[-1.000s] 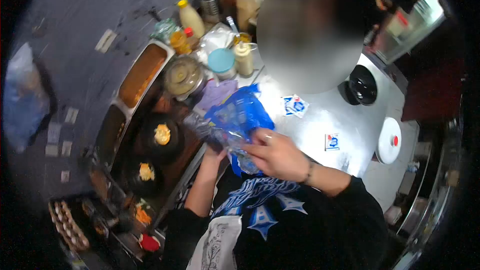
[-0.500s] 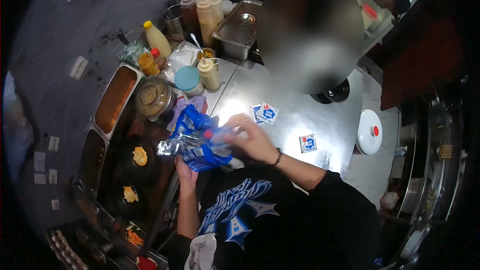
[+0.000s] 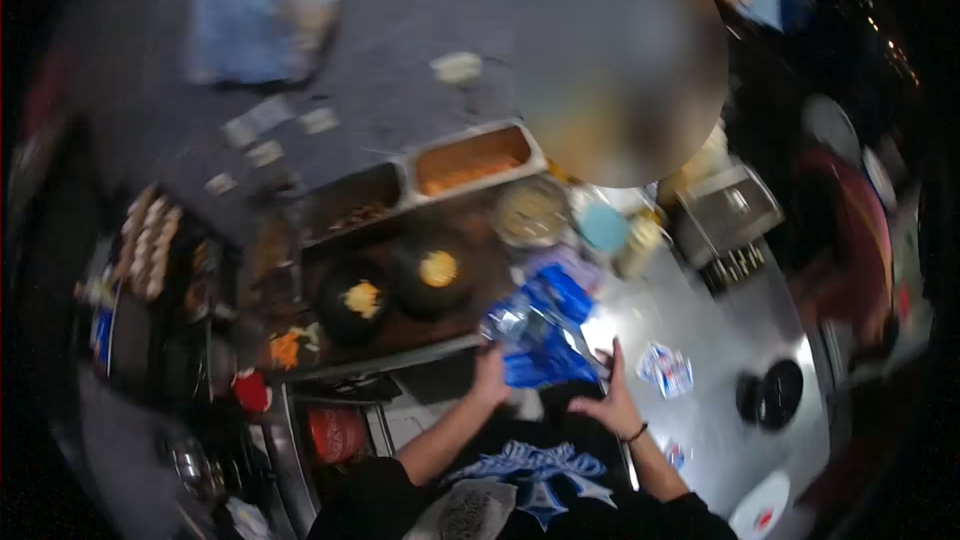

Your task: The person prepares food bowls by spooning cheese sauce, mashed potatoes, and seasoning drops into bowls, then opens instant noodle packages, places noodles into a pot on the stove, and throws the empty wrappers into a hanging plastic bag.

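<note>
My left hand (image 3: 490, 376) is closed on the near-left edge of a crumpled blue plastic bag (image 3: 545, 355) with clear, shiny parts. Just right of the bag is my right hand (image 3: 613, 398), thumb and fingers spread, holding nothing. A purple cloth (image 3: 570, 265) lies behind the bag. On the steel counter (image 3: 715, 340), right of my right hand, rest white and blue packets (image 3: 667, 370). Two dark round pans, a right one (image 3: 405, 285) and a left one (image 3: 338, 328), hold yellow-orange food left of the bag.
Metal trays with orange-brown (image 3: 475, 162) and dark contents (image 3: 350, 202) stand behind the pans. A glass-lidded pot (image 3: 535, 210), a blue-lidded tub (image 3: 604, 227) and a squeeze bottle (image 3: 640, 243) line the back. Black bowls (image 3: 780, 393) and a white lid (image 3: 760, 508) sit right. A person in red (image 3: 850, 240) stands far right.
The view has swung left and the scene has turned. My right hand, blurred over the bag before, is now apart from it with fingers spread. My left hand still holds the bag.
</note>
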The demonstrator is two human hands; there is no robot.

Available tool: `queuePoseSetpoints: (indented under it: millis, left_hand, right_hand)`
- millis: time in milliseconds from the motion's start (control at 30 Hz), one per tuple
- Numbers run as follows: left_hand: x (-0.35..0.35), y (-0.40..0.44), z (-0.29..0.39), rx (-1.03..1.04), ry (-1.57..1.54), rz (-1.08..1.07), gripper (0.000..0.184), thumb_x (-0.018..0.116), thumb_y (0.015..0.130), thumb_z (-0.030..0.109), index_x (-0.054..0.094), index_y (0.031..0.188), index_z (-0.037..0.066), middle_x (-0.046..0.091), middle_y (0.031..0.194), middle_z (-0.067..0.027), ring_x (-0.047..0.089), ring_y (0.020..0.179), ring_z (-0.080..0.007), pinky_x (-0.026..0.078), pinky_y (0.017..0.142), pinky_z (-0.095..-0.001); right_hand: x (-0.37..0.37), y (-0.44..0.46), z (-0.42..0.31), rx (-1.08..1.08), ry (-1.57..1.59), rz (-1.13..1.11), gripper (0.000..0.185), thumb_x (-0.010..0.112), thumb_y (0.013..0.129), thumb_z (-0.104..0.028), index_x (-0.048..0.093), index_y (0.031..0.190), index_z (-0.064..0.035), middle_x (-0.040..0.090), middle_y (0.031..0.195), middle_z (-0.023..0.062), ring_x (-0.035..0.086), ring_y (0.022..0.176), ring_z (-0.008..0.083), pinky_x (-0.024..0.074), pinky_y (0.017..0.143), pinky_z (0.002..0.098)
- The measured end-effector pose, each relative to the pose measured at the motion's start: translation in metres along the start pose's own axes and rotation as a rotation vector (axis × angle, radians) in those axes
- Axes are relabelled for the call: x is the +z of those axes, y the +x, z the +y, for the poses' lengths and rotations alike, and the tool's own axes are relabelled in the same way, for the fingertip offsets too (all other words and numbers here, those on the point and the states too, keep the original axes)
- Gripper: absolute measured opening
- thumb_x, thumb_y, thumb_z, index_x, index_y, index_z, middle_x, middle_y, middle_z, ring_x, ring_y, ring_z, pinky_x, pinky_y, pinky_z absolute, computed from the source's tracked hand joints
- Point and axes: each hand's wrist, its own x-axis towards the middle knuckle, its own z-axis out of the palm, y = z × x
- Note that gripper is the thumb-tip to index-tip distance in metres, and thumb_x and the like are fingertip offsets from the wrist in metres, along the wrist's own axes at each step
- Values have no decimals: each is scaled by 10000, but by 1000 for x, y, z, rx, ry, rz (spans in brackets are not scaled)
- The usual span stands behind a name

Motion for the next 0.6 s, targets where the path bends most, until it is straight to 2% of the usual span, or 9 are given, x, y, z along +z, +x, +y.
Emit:
queuePoseSetpoints:
  millis: [67, 100, 133, 200, 300, 467, 500, 533, 600]
  left_hand:
    - [22, -23, 6, 288, 82, -129, 567, 526, 896, 97, 265, 1388, 204, 462, 1271, -63, 525, 1091, -239, 482, 877, -401]
    - [24, -29, 9, 474, 137, -242, 611, 535, 891, 83, 234, 1406, 214, 445, 1290, -60, 507, 1119, -235, 470, 898, -392]
    - [2, -18, 8, 186, -133, -248, 650, 540, 886, 52, 202, 1414, 223, 412, 1316, -56, 455, 1180, -225, 428, 956, -382]
    - [20, -36, 28, 368, 76, -68, 701, 550, 871, 9, 176, 1424, 227, 388, 1336, -56, 451, 1184, -205, 408, 979, -380]
    - [-11, -41, 75, 430, 226, 13, 623, 602, 871, 67, 223, 1365, 86, 473, 1236, -112, 506, 1102, -191, 440, 920, -327]
    - [1, -85, 239, 916, 776, -136, 394, 623, 860, 100, 457, 1216, 61, 602, 988, -56, 567, 931, -126, 457, 809, -265]
    - [13, -89, 273, 1118, 979, -98, 280, 653, 830, 96, 560, 1087, 37, 608, 863, -56, 569, 742, -114, 461, 739, -259]
    - [24, -93, 307, 1225, 1167, -85, 219, 655, 821, 118, 597, 1021, 50, 616, 858, -60, 580, 751, -139, 458, 723, -278]
    - [50, -86, 367, 1520, 1479, -42, 141, 667, 790, 138, 641, 910, 68, 629, 871, -75, 602, 778, -201, 462, 718, -320]
  right_hand:
    - [36, 23, 9, -297, -353, -225, 1102, 867, 603, -258, 175, 1423, -8, 370, 1377, 154, 393, 1244, 229, 334, 1028, 369]
    - [54, 33, 12, -186, -168, -164, 898, 822, 662, -218, 285, 1351, -7, 463, 1264, 123, 465, 1139, 202, 386, 956, 342]
    - [72, 44, 14, -90, 27, -85, 696, 776, 721, -177, 396, 1278, -6, 556, 1151, 92, 536, 1035, 175, 439, 885, 314]
    - [88, 82, 3, -232, -235, -43, 605, 722, 727, -141, 408, 1219, 18, 576, 927, 36, 528, 805, 125, 448, 748, 321]
    - [106, 138, -31, -69, -92, 86, 319, 644, 746, -96, 500, 1000, 32, 559, 896, 114, 539, 808, 204, 449, 746, 349]
    - [124, 260, -177, -513, -2, 98, 295, 634, 754, -44, 537, 1025, 23, 604, 1001, 110, 578, 882, 214, 457, 806, 338]
    - [134, 268, -222, -581, 151, 49, 340, 640, 747, -27, 551, 1074, 4, 619, 1030, 66, 587, 896, 166, 460, 810, 304]
    - [122, 298, -232, -780, -261, 174, 345, 641, 745, -26, 562, 1079, 4, 621, 1034, 63, 589, 919, 177, 454, 835, 308]
    - [127, 316, -277, -864, -236, 208, 361, 655, 745, -42, 565, 1090, 10, 624, 1025, 67, 588, 926, 187, 453, 837, 315]
